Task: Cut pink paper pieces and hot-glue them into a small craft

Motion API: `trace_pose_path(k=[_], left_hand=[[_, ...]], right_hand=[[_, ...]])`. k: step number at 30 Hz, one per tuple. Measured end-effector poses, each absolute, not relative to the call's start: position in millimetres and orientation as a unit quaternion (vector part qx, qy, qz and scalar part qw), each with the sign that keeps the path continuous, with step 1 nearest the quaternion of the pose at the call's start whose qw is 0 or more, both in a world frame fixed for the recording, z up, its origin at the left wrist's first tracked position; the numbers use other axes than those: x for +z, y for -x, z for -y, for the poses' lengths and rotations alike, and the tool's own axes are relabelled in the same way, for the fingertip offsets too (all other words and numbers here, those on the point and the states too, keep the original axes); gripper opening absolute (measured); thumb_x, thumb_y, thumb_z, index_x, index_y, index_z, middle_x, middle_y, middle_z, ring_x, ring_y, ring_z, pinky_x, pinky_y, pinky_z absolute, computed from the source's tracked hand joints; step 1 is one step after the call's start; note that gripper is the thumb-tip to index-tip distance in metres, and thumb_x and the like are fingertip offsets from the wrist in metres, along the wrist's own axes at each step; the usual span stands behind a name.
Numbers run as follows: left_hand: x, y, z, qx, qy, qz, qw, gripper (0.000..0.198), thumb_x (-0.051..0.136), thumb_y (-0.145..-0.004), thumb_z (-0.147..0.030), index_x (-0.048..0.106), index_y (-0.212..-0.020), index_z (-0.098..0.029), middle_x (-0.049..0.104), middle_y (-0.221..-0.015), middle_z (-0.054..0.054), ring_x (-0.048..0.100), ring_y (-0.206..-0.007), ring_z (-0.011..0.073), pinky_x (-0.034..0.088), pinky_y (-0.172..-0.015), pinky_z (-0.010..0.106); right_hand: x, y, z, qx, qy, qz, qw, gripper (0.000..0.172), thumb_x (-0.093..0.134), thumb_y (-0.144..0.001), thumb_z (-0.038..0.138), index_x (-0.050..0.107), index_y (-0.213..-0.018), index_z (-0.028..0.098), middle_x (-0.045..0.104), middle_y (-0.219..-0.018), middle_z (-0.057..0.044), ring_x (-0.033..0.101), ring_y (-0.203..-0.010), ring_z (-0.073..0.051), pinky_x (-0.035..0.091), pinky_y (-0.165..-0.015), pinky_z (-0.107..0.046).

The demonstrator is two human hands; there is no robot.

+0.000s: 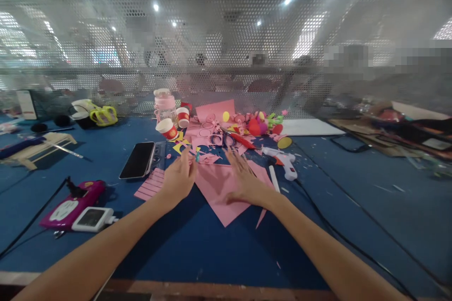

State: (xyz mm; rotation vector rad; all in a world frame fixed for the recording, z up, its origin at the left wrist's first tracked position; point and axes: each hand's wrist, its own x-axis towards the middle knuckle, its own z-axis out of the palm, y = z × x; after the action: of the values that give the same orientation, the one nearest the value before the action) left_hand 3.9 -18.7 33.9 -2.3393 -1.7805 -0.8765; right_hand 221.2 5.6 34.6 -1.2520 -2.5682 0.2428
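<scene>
My left hand (178, 178) reaches forward over the near left edge of a large pink paper sheet (217, 188), fingers stretched out and nothing in them. Flat on the same sheet lies my right hand (243, 179), its fingers spread toward a pile of pink and yellow paper scraps (205, 150). Red-handled scissors (237, 139) rest just beyond the fingertips. A white glue gun (284, 161) lies right of my right hand, beside a white glue stick (274, 178).
A black phone (138, 160) lies left of the paper, with pink paper strips (151, 184) near it. Red-and-white paper cups (167, 129) and a clear jar (165, 106) stand behind. A magenta device (72, 203) and a white charger (92, 218) sit at left. A perforated metal screen (226, 51) closes the back.
</scene>
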Motion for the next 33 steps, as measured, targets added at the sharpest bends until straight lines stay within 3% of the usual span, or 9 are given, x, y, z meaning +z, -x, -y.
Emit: trace_pose_path(k=[2,4,7,10,17,20,23,28,33], left_hand=[[40,-5,22,-0.293,0.735,0.61,0.032,0.055,0.026,-0.088,-0.028,0.004,-0.135,-0.01,0.064,-0.099,0.013,0.061,-0.089,0.0224,0.046,-0.075,0.035],[41,-7,24,-0.278,0.758,0.59,-0.002,0.058,0.028,-0.087,-0.027,0.001,-0.136,-0.009,0.066,-0.094,0.011,0.062,-0.089,0.0217,0.046,-0.075,0.034],[37,-8,23,-0.258,0.805,0.528,-0.083,0.06,0.026,-0.088,-0.028,-0.005,-0.136,-0.009,0.062,-0.107,0.013,0.054,-0.106,0.0193,0.043,-0.085,0.035],[35,-6,19,-0.216,0.833,0.492,-0.13,0.061,0.024,-0.088,-0.035,-0.004,-0.136,-0.01,0.046,-0.127,0.017,0.038,-0.121,0.0187,0.035,-0.095,0.036],[33,2,-1,-0.107,0.839,0.531,-0.044,0.062,0.022,-0.086,-0.046,0.013,-0.136,-0.01,0.02,-0.14,0.02,0.02,-0.129,0.0269,0.026,-0.099,0.046],[28,6,-11,-0.099,0.878,0.469,-0.001,0.048,0.016,-0.089,-0.035,0.024,-0.133,-0.016,0.026,-0.14,0.013,0.014,-0.131,0.0202,0.019,-0.102,0.044],[23,10,-16,-0.101,0.888,0.449,0.002,0.047,0.013,-0.09,-0.034,0.025,-0.133,-0.02,0.027,-0.14,0.009,0.018,-0.13,0.0167,0.022,-0.103,0.039],[16,17,-19,-0.123,0.835,0.535,0.028,0.047,0.022,-0.088,-0.038,0.029,-0.131,-0.02,0.027,-0.14,0.012,0.025,-0.128,0.0239,0.028,-0.098,0.044],[26,12,-11,-0.199,0.771,0.602,0.058,0.046,0.029,-0.086,-0.034,0.036,-0.125,-0.01,0.044,-0.128,0.017,0.042,-0.118,0.025,0.038,-0.091,0.039]], right_hand=[[39,-219,4,0.103,0.404,0.907,0.059,0.113,0.057,-0.06,0.061,-0.014,-0.136,0.017,-0.007,-0.145,-0.011,-0.013,-0.13,-0.026,0.005,-0.104,-0.048],[44,-218,12,0.13,0.395,0.91,0.005,0.11,0.053,-0.062,0.062,-0.016,-0.135,0.018,-0.013,-0.144,-0.009,-0.017,-0.129,-0.027,0.003,-0.104,-0.049],[49,-221,19,0.134,0.416,0.899,-0.004,0.121,0.057,-0.056,0.064,-0.024,-0.132,0.018,-0.019,-0.142,-0.01,-0.02,-0.127,-0.031,-0.002,-0.102,-0.052],[49,-224,19,0.121,0.44,0.89,-0.005,0.123,0.056,-0.054,0.066,-0.027,-0.13,0.016,-0.021,-0.142,-0.01,-0.022,-0.126,-0.031,-0.006,-0.101,-0.054],[43,-224,16,0.114,0.442,0.89,0.005,0.116,0.046,-0.058,0.072,-0.021,-0.134,0.015,-0.017,-0.143,-0.011,-0.02,-0.127,-0.03,-0.004,-0.101,-0.054],[43,-222,16,0.1,0.446,0.889,0.022,0.115,0.043,-0.059,0.074,-0.022,-0.133,0.014,-0.016,-0.143,-0.012,-0.021,-0.127,-0.029,-0.005,-0.101,-0.053],[42,-221,13,0.083,0.453,0.887,0.039,0.116,0.041,-0.059,0.075,-0.024,-0.132,0.012,-0.019,-0.142,-0.014,-0.023,-0.127,-0.027,-0.006,-0.101,-0.052],[38,-225,8,0.079,0.469,0.879,0.038,0.116,0.044,-0.06,0.072,-0.024,-0.132,0.012,-0.019,-0.142,-0.015,-0.019,-0.128,-0.028,-0.001,-0.102,-0.051],[36,-224,7,0.044,0.458,0.886,0.059,0.104,0.043,-0.066,0.066,-0.014,-0.136,0.012,-0.008,-0.144,-0.014,-0.011,-0.13,-0.028,0.005,-0.103,-0.05]])
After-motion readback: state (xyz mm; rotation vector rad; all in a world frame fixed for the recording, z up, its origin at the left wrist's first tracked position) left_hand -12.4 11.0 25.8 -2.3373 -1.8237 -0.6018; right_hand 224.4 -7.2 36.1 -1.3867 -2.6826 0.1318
